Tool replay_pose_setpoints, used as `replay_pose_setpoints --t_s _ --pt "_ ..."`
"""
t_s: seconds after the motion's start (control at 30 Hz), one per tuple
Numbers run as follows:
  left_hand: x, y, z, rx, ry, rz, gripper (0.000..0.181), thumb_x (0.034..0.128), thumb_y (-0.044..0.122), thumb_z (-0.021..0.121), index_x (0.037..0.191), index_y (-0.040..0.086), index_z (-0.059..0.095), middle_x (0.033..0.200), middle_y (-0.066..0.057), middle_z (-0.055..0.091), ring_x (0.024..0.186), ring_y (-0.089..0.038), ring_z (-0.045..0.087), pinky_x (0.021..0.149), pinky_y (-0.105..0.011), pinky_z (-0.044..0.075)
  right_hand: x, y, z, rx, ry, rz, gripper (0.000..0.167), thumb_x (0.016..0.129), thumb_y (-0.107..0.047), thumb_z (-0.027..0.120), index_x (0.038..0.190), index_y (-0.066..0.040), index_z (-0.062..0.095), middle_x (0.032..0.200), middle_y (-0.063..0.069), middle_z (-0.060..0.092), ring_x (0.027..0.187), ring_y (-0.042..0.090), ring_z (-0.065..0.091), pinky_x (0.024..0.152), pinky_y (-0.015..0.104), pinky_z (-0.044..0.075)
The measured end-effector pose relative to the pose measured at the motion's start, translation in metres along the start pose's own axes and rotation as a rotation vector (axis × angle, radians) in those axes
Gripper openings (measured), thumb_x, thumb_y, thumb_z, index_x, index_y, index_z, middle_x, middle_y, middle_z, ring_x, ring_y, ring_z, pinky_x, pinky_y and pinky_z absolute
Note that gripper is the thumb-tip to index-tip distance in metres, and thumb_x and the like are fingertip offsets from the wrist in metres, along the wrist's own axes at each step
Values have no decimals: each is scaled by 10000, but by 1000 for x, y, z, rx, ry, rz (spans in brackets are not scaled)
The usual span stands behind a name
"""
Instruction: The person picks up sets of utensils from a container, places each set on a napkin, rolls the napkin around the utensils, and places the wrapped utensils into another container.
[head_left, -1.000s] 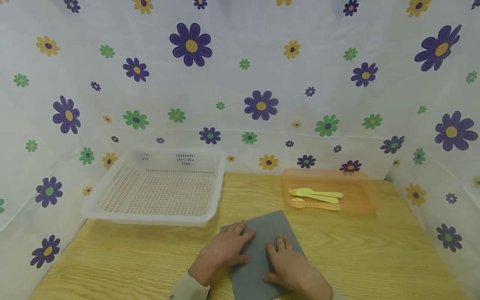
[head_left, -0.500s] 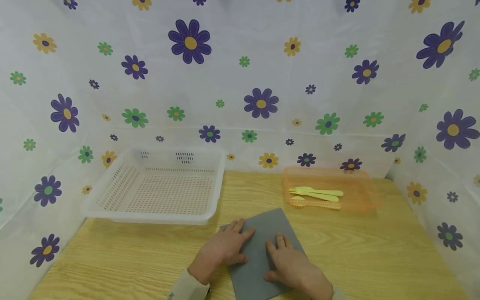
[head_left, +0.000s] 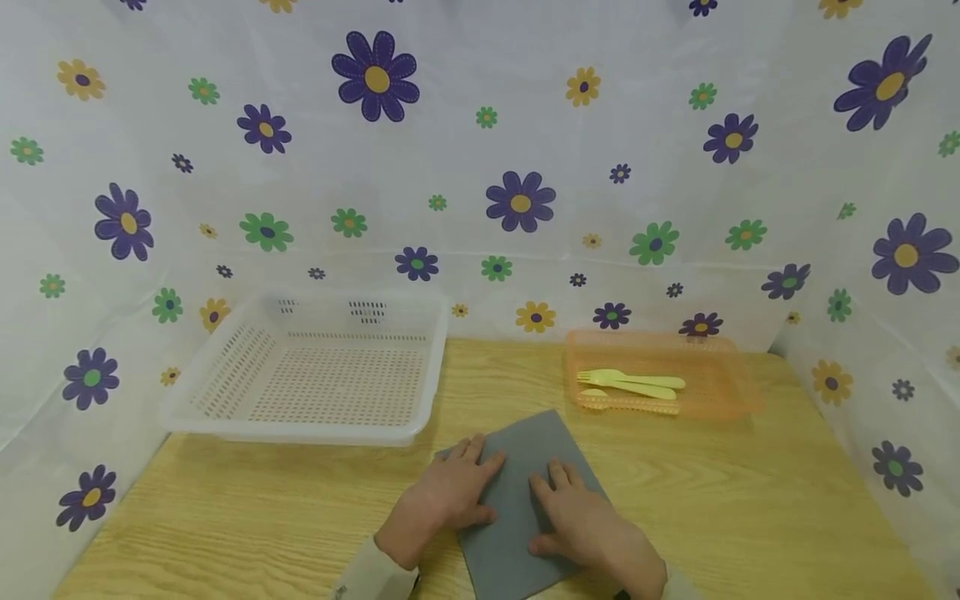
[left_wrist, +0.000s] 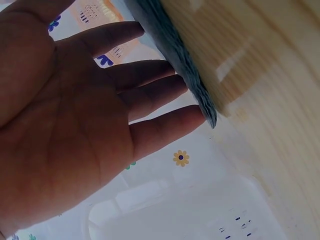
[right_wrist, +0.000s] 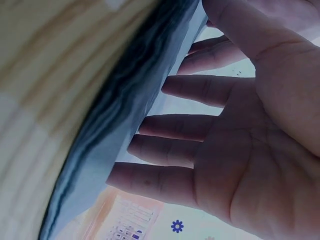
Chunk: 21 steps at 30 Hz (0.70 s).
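I have the person's left grip (head_left: 447, 490) laid across the upper left part of a gray folded cloth (head_left: 517, 508), its fingers spread and pointing away from the body. The right grip (head_left: 576, 518) rests on the right part of the same cloth, and a strip of gray shows between the 2. I read both as released: the fingers lie extended, pressed to the fabric. The cloth sits askew at the near middle of the wooden counter (head_left: 750, 500), and from both wrist views I can make out layers along its edge.

Beyond it to the left, I see 1 white perforated basket (head_left: 345, 383). Back on the right stands 1 orange tray (head_left: 716, 387) with a yellow fork (head_left: 596, 377) and a yellow spoon (head_left: 596, 397) in it. A white curtain (head_left: 450, 150) printed with flowers hangs behind everything, and 1 beige sleeve (head_left: 375, 575) covers the left forearm.
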<state>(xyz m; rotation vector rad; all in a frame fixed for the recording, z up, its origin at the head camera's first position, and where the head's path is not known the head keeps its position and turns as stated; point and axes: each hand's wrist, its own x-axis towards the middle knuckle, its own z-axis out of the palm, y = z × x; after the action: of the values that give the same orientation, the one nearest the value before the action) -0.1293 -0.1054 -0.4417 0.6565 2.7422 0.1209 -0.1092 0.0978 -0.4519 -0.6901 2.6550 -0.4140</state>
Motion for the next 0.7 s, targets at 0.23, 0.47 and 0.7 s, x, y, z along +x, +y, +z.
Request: replay_pose_setpoints --t_s 0.23,0.47,0.7 --pt "1 -1 -2 -16 11 -7 767 853 427 764 1487 129 453 1561 -226 328 1417 -387 358 1033 -589 412 2 2 -2 2 13 -12 839 797 -406 817 1422 37 475 1494 358 335 1378 526 329 1012 591 424" --pt "0 0 -4 -22 35 -11 770 845 418 776 1479 119 456 1552 -239 331 1402 -402 370 1017 -589 427 2 4 -6 11 15 -31 830 804 -399 813 1426 33 472 1501 351 328 1391 517 313 1045 587 394" --pt "-1 1 -3 -31 20 -15 779 835 417 785 1476 119 456 1552 -248 324 1400 -419 368 1019 -595 422 0 5 -7 35 1 -41 831 798 -384 823 1427 31 471 1503 352 326 1387 528 311 1052 593 383"
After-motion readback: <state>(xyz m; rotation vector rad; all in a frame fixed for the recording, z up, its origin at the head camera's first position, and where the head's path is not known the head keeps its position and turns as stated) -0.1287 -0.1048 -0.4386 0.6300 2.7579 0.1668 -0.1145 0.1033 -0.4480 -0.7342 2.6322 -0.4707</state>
